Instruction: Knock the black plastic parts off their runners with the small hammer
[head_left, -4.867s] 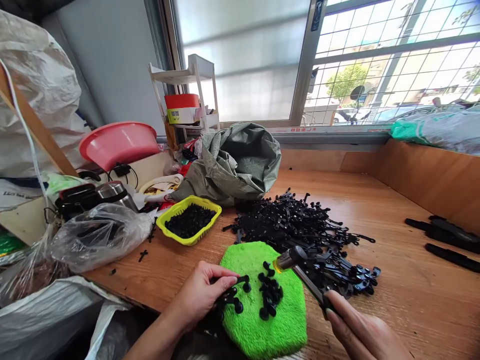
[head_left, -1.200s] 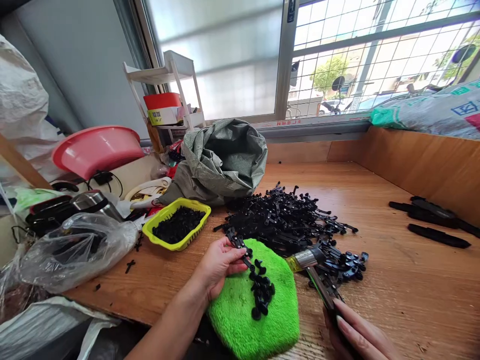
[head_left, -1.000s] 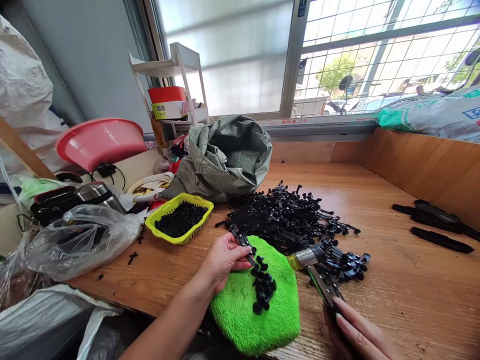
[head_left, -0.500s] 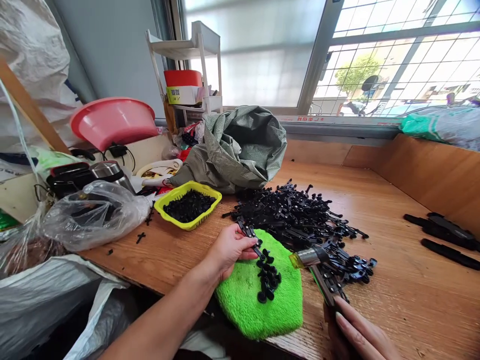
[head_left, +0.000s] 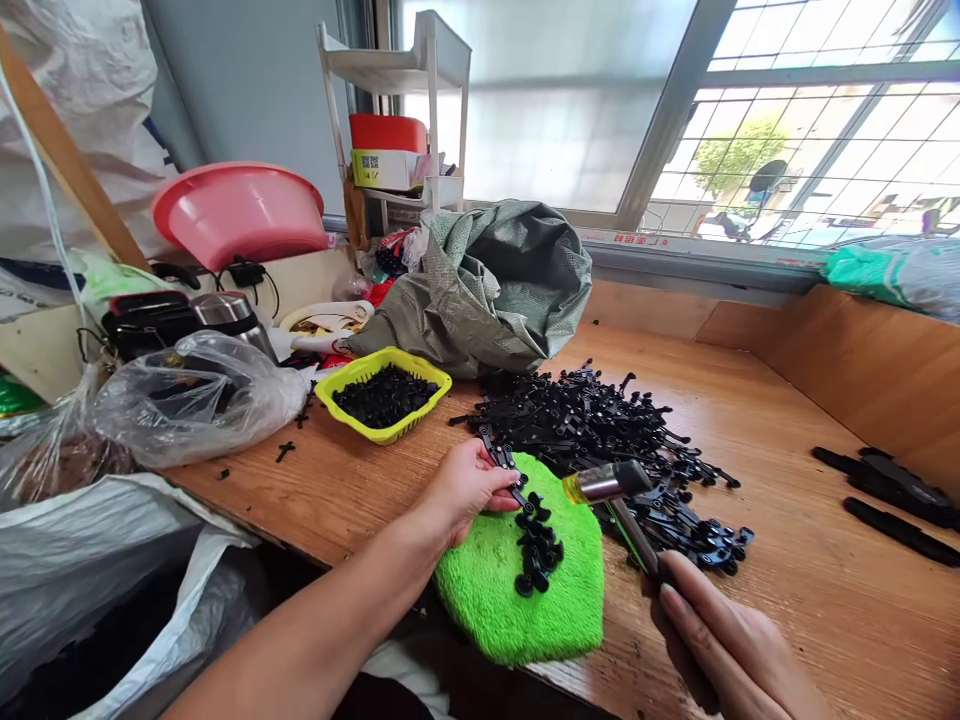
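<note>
Pinched in my left hand [head_left: 474, 484] is a black metal linkage part [head_left: 498, 452], held over the upper left of a bright green cloth pad [head_left: 517, 625]. Several small black round-ended pieces [head_left: 538, 548] lie on the pad, just below those fingers. My right hand [head_left: 727, 630] is wrapped round the dark handle of a small hammer [head_left: 606, 484], which has a yellow face on the left and a black one on the right. The hammer head hangs over the pad's right edge. Behind it spreads a big pile of black linkage parts [head_left: 592, 415].
A yellow basket [head_left: 386, 432] of small black pieces stands left of the pile, with a grey-green woven sack [head_left: 480, 300] behind. Clear plastic bags [head_left: 202, 410] lie at the left. Long black parts [head_left: 892, 480] rest at the right, near the wooden side board [head_left: 870, 370].
The hammer head has moved slightly left and up, over the pad, with my right hand. My left hand still holds the linkage part. The camera view has shifted a little.
</note>
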